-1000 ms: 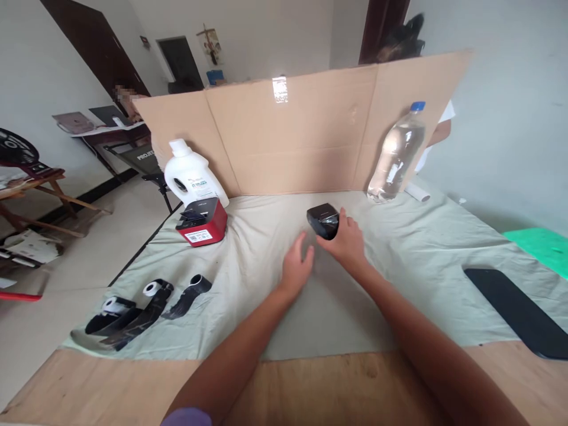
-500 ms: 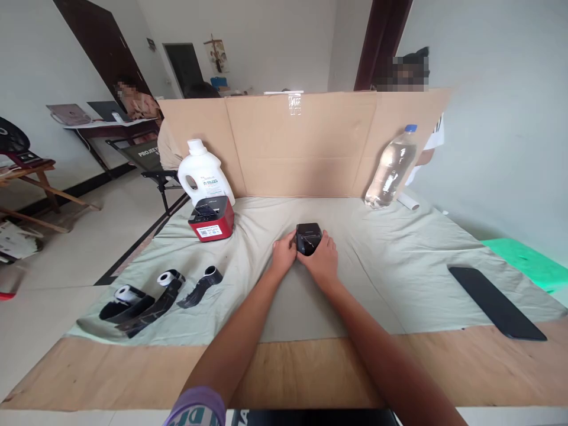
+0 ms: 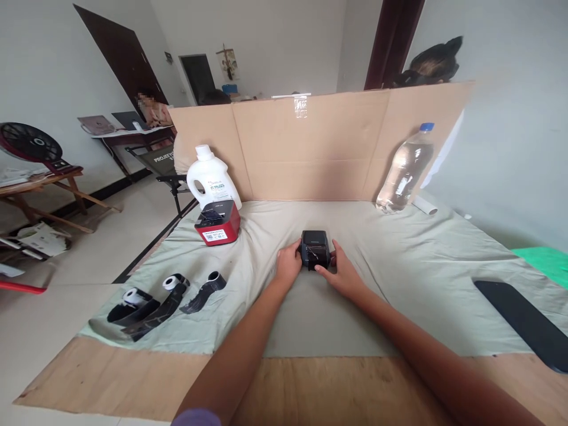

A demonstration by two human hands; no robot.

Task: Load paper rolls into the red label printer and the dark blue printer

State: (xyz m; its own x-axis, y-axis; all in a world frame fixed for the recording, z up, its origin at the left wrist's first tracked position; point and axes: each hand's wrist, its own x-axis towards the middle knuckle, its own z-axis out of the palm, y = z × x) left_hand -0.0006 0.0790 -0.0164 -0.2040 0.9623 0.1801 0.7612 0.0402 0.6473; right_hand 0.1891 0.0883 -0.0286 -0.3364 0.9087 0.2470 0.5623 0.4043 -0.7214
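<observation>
Pale green cloth (image 3: 399, 266) covers most of a wooden counter (image 3: 310, 390), with a folded cardboard screen (image 3: 310, 148) standing along its far edge.

Near the middle of the cloth sits a small black box (image 3: 315, 248), held between the person's two bare hands. The left hand (image 3: 289, 264) is curled against the box's left side. The right hand (image 3: 341, 273) presses on its right side, thumb toward the front and fingers wrapped round the far side. Both forearms reach in from the near edge of the counter. The box rests on the cloth and is not lifted.

To the left, by the screen, a white jug (image 3: 212, 180) stands upright. A red and black box (image 3: 217, 222) sits just in front of it. Nearer, at the left edge of the cloth, lie three black strips with rolls at their ends (image 3: 151, 296).

On the right, a clear water bottle (image 3: 406, 168) with a blue cap leans against the screen, with a small white roll (image 3: 425, 205) lying beside it. A flat black slab (image 3: 519, 319) lies at the near right, well apart from the hands.

Behind the screen, the top of another person's head shows, and someone sits at a desk far to the left.
</observation>
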